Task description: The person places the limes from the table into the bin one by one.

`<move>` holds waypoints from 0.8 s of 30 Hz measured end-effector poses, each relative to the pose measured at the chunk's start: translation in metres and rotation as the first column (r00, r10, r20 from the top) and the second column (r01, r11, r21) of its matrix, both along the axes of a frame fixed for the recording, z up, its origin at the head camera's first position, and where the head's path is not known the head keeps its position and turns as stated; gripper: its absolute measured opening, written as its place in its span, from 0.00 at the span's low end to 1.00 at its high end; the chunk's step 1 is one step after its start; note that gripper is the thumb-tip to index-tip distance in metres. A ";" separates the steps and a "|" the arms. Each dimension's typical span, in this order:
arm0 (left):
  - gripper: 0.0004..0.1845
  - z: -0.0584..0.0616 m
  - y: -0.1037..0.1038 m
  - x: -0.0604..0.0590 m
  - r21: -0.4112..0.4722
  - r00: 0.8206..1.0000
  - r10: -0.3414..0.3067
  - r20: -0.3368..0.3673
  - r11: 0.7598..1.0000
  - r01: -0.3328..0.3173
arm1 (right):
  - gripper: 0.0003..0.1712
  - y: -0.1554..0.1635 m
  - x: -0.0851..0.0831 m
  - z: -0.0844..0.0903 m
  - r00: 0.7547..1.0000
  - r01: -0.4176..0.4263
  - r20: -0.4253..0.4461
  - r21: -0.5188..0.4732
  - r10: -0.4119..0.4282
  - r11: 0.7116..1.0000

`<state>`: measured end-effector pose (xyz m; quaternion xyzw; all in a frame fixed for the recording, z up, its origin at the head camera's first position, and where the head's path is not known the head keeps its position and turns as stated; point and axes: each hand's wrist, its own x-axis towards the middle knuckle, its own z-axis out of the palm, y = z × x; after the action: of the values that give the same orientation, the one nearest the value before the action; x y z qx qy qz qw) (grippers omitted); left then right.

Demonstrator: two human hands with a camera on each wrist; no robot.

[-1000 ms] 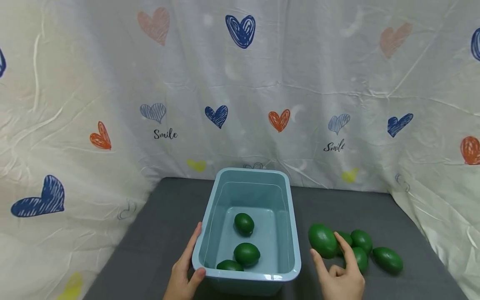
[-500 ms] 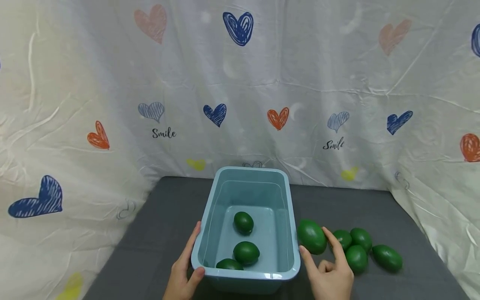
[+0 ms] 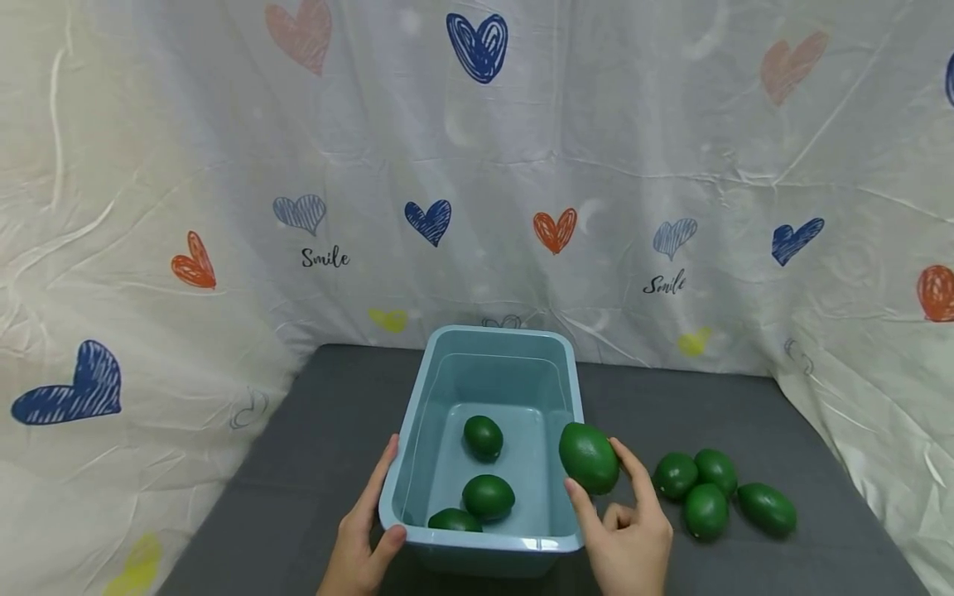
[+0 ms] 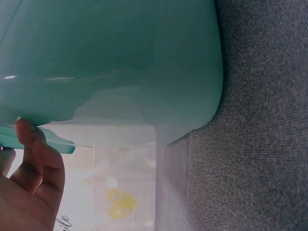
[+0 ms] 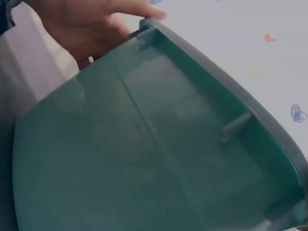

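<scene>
A bench (image 3: 320,463) covered in dark grey, felt-like fabric fills the foreground. Behind and to both sides hangs a wrinkled white cloth backdrop (image 3: 522,149), printed with scribbled hearts in blue, orange, pink and yellow and the word "Smile". The light is soft and even, possibly from overhead. No floor or window shows.

The head view looks forward and down from above the near edge of the grey table (image 3: 313,430), facing 12 o'clock toward the heart-printed cloth (image 3: 477,165), far enough back to hold the whole blue tub (image 3: 492,341). The left wrist view sits very near the tub's outer wall (image 4: 120,57), low beside the table (image 4: 260,144). The right wrist view is just as near, filled by the tub's wall (image 5: 144,154). All three views share the tub.
</scene>
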<state>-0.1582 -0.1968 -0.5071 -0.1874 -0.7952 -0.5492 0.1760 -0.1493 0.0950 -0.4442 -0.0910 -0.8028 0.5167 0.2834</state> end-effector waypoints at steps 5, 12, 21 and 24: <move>0.44 0.000 0.000 0.000 0.000 1.000 0.001 0.002 1.000 -0.001 | 0.42 -0.004 -0.003 -0.002 0.998 -0.049 -0.044 0.037 0.050 0.998; 0.44 0.000 -0.001 0.000 0.015 1.000 -0.011 -0.010 1.000 0.011 | 0.42 -0.005 -0.005 -0.001 0.996 -0.080 -0.042 0.043 0.081 0.996; 0.45 0.000 -0.001 0.000 0.015 1.000 -0.006 -0.012 1.000 0.006 | 0.47 -0.001 -0.004 -0.001 0.988 -0.144 -0.053 0.057 0.147 0.988; 0.45 0.000 0.000 -0.001 0.015 1.000 -0.004 -0.016 1.000 0.004 | 0.48 0.000 -0.004 -0.001 0.987 -0.148 -0.060 0.052 0.151 0.988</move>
<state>-0.1588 -0.1973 -0.5076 -0.1919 -0.7891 -0.5541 0.1827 -0.1531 0.0953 -0.4448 -0.0072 -0.8100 0.5200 0.2711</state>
